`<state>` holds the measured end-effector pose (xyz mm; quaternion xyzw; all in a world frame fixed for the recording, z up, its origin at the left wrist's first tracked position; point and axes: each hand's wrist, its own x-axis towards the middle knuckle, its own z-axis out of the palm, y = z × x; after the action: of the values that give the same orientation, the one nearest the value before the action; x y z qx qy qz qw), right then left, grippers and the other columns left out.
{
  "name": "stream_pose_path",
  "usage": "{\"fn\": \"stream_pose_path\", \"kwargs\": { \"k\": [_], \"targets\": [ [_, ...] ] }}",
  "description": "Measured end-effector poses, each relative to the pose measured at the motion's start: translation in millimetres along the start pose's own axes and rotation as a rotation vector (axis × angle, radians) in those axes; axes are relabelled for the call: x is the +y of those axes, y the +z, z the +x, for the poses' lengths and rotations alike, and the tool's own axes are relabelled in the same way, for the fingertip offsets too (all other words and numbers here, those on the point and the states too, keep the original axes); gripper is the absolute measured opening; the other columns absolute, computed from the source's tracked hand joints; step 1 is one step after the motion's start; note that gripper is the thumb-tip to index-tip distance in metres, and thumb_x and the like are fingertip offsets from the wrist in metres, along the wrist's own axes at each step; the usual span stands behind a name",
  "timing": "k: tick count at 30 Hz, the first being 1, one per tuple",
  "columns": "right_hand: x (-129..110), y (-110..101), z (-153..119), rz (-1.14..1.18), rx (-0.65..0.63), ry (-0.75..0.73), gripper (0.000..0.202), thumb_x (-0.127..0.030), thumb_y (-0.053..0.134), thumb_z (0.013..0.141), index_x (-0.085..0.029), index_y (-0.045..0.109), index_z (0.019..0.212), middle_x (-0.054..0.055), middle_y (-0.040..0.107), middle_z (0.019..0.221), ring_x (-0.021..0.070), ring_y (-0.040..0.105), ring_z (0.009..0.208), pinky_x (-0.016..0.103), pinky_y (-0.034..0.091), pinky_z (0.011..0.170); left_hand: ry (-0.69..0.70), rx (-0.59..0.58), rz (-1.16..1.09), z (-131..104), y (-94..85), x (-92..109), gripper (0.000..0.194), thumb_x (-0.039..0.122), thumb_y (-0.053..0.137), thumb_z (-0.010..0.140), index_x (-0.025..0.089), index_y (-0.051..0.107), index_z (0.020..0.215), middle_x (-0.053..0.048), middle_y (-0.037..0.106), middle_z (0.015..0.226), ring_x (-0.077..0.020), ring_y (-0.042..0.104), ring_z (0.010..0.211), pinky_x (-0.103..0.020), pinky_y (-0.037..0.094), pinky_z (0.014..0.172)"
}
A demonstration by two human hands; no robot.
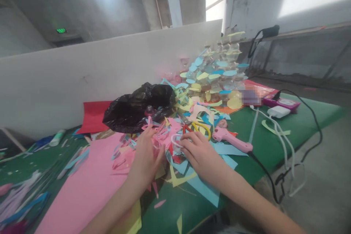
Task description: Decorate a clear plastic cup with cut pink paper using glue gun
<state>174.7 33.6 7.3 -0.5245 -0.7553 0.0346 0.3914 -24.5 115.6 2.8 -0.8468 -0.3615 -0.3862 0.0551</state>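
Note:
Both hands are over a heap of paper scraps in the middle of the green table. My left hand [146, 151] lies among pink paper scraps [124, 159], its thumb and fingers apart; whether anything is between them is unclear. My right hand [199, 153] has bent fingers beside a clear, white-rimmed ring-like piece [176, 140]; the fingertips touch or overlap its edge, and their grip is hard to make out. Scissors with red and yellow handles [204, 128] lie just beyond my right hand. To its right rests a pink glue gun [233, 140].
Behind the scraps sits an open black plastic bag [131, 108]. Clear bottles with paper discs [219, 73] stand at the back right. A purple power strip [293, 105] with cables is on the right. A large pink sheet [82, 186] covers the left front of the green table [170, 208].

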Motion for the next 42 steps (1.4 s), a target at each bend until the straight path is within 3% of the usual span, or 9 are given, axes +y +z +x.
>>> {"fn": "stream_pose_path", "kwargs": {
  "k": [3,7,14,20,25,29,32,35,42],
  "targets": [
    [-3.5,5.9,-6.4,-0.095,-0.039,-0.031,0.029,-0.003,0.051,0.092,-0.02,0.066,0.11,0.012,0.063,0.123,0.0288,0.054,0.114,0.05,0.049,0.097,0.065,-0.032,0.076,0.1,-5.2,7.6,0.035,0.024,0.055,0.092,0.022,0.048,0.126,-0.014,0.053,0.134,-0.0306,0.048,0.13,-0.055,0.04,0.106],
    [-8.2,3.6,-13.2,-0.115,-0.023,-0.06,0.035,0.0,0.055,0.088,-0.022,0.067,0.112,0.01,0.063,0.126,0.0296,0.054,0.114,0.051,0.049,0.097,0.134,-0.231,-0.077,-2.3,-14.6,25.8,0.035,0.021,0.053,0.093,0.022,0.049,0.128,-0.012,0.059,0.13,-0.0267,0.05,0.127,-0.049,0.042,0.107],
    [-9.3,-1.3,-18.1,-0.034,0.11,-0.093,0.038,0.0,0.047,0.091,-0.024,0.068,0.112,0.01,0.061,0.129,0.0268,0.055,0.116,0.048,0.051,0.097,-0.231,-0.361,-0.548,-5.0,-12.6,38.7,0.047,0.034,0.057,0.091,0.023,0.042,0.134,-0.013,0.058,0.134,-0.0259,0.057,0.125,-0.045,0.049,0.103],
    [-14.9,5.4,-19.9,0.09,0.156,-0.069,0.036,-0.005,0.044,0.096,-0.026,0.066,0.115,0.01,0.055,0.134,0.0264,0.051,0.125,0.05,0.049,0.102,-0.366,-0.339,-0.767,-4.4,-9.3,36.1,0.05,0.035,0.068,0.083,0.025,0.048,0.128,-0.01,0.063,0.127,-0.0256,0.063,0.117,-0.041,0.053,0.096],
    [-17.7,5.5,-18.9,0.257,0.172,0.111,0.04,-0.011,0.039,0.097,-0.023,0.047,0.135,0.012,0.055,0.134,0.0235,0.051,0.127,0.045,0.048,0.104,-0.299,-0.233,-0.703,-7.5,-4.7,26.2,0.042,0.033,0.07,0.082,0.024,0.056,0.12,-0.008,0.066,0.12,-0.024,0.064,0.112,-0.04,0.052,0.096],
    [-16.9,-2.5,-9.4,0.29,0.139,0.275,0.021,-0.028,0.049,0.098,-0.02,0.057,0.116,0.009,0.067,0.111,0.0234,0.064,0.1,0.04,0.054,0.087,-0.17,-0.236,-0.535,-9.4,-7.9,26.1,0.035,0.027,0.069,0.084,0.026,0.061,0.117,-0.007,0.065,0.119,-0.0229,0.062,0.113,-0.038,0.051,0.097],
    [-15.3,-6.8,-2.5,0.261,0.129,0.273,0.008,-0.025,0.053,0.097,-0.021,0.06,0.098,0.004,0.068,0.093,0.0208,0.064,0.087,0.034,0.051,0.077,-0.114,-0.245,-0.452,-10.7,-11.1,27.2,0.034,0.023,0.066,0.085,0.027,0.062,0.118,-0.008,0.065,0.119,-0.0239,0.061,0.114,-0.039,0.051,0.097],
    [-14.3,-7.0,-0.5,0.196,0.165,0.233,0.006,-0.021,0.054,0.095,-0.02,0.058,0.091,0.004,0.066,0.09,0.0206,0.062,0.085,0.032,0.049,0.074,-0.069,-0.232,-0.413,-11.8,-11.3,25.9,0.035,0.025,0.066,0.085,0.026,0.061,0.12,-0.008,0.065,0.119,-0.0252,0.061,0.113,-0.04,0.051,0.096],
    [-13.2,-2.8,0.2,0.129,0.141,0.198,0.01,-0.015,0.052,0.095,-0.019,0.057,0.087,0.005,0.065,0.088,0.0207,0.06,0.083,0.033,0.047,0.075,-0.027,-0.214,-0.383,-13.1,-8.9,23.8,0.037,0.03,0.068,0.086,0.027,0.06,0.123,-0.008,0.064,0.119,-0.0246,0.061,0.113,-0.04,0.052,0.096]
  ]
}}
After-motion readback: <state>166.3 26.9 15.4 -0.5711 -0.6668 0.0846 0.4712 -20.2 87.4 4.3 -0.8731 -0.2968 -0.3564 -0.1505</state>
